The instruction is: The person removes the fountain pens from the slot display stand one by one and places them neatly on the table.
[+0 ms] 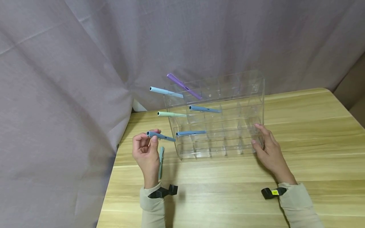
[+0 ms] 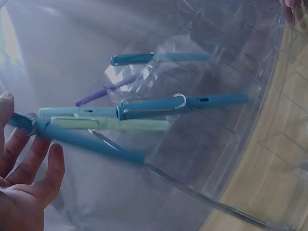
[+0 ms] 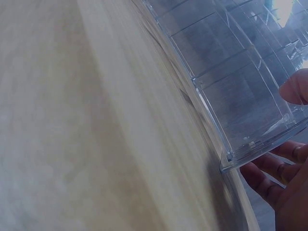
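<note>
My left hand [image 1: 146, 158] pinches a blue pen [image 1: 164, 137] between thumb and fingers, its narrow end at the left side of a clear stepped organizer [image 1: 216, 100]. On the organizer's right side, my right hand [image 1: 270, 155] grips the wall, thumb inside and fingers outside in the right wrist view. Several pens stick out of the compartments: purple [image 1: 179, 82] and light blue [image 1: 162, 91] in the back row, light green [image 1: 170, 114] and blue [image 1: 202, 109] in the middle, another blue one [image 1: 190, 133] nearer the front.
A grey-green pen [image 1: 161, 163] lies on the wooden table [image 1: 216, 193], beside my left wrist. Behind the table and along its left side hangs a grey curtain [image 1: 71, 95]. Each wrist wears a black strap with a small camera.
</note>
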A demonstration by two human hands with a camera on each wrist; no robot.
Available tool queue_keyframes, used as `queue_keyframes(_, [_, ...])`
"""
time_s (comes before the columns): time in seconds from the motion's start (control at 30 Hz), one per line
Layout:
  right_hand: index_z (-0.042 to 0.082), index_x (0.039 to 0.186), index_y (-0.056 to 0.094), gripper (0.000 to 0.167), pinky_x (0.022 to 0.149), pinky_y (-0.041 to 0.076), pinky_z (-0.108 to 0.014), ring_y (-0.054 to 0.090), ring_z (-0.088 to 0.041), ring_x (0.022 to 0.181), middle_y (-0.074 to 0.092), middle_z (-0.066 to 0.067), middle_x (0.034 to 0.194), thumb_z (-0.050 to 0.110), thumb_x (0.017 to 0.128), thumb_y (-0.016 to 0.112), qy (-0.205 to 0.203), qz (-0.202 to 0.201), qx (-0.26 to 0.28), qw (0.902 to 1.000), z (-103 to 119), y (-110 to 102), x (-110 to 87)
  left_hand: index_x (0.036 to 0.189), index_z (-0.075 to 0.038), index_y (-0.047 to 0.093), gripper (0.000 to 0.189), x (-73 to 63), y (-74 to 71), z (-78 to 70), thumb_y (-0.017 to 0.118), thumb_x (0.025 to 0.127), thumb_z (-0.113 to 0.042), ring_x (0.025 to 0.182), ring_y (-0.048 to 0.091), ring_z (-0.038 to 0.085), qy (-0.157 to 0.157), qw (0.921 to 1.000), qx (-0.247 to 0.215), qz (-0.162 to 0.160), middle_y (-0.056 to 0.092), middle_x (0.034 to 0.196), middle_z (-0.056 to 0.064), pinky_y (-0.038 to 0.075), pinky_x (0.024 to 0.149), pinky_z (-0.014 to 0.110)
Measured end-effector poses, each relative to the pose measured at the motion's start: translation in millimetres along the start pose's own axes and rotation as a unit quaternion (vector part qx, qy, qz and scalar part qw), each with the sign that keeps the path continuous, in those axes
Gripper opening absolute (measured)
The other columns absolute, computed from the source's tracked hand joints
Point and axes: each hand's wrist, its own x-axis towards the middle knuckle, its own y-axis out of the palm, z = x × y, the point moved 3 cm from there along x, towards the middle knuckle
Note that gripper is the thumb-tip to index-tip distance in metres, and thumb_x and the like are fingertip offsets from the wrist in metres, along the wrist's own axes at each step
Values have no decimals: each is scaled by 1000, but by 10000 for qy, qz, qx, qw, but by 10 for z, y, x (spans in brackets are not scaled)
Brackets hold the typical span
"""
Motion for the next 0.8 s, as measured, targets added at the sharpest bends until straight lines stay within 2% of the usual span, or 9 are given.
queue_keyframes(0.07, [22,164,37,70,106,35,-88,43,-65,144,45,-30,163,5,101,64,11,16,-11,10000,-9,0,-5,104,-8,59,26,-2,12,-22,63,98,17,89,81,20,103,9999,-79,65,82,101,10,68,84,32])
queue_keyframes(0.17, [23,164,37,71,107,35,-88,42,-65,144,44,-30,163,5,101,64,17,15,-24,10000,-20,0,-6,103,-4,59,22,-14,24,-39,63,97,17,73,79,17,100,9999,-100,19,80,95,11,67,66,28])
queue_keyframes(0.27, [24,164,37,71,107,35,-88,43,-65,144,45,-30,163,5,101,64,-10,-17,-22,10000,-23,8,-4,106,3,60,17,-36,16,-38,65,97,17,69,77,15,69,9999,-15,-73,81,96,12,63,59,24])
queue_keyframes(0.43, [24,164,39,71,108,35,-87,44,-64,144,46,-30,162,4,101,65,-67,-52,8,10000,-26,23,-5,116,12,60,17,-67,-32,-21,65,100,12,83,81,17,45,9994,308,-147,80,111,19,66,72,24])
queue_keyframes(0.63, [23,164,38,71,109,35,-87,43,-64,144,46,-31,161,3,100,64,-87,-65,-2,9999,-25,22,-8,128,12,62,28,-81,-75,-10,65,100,10,104,81,22,-164,9981,581,-151,76,127,24,66,93,32])
queue_keyframes(0.8, [22,164,38,71,109,35,-86,43,-64,144,46,-31,161,4,101,64,-77,-68,-13,9999,-24,16,-4,138,10,60,38,-74,-95,-9,68,101,5,112,81,22,-326,9960,816,-145,77,131,21,63,100,36])
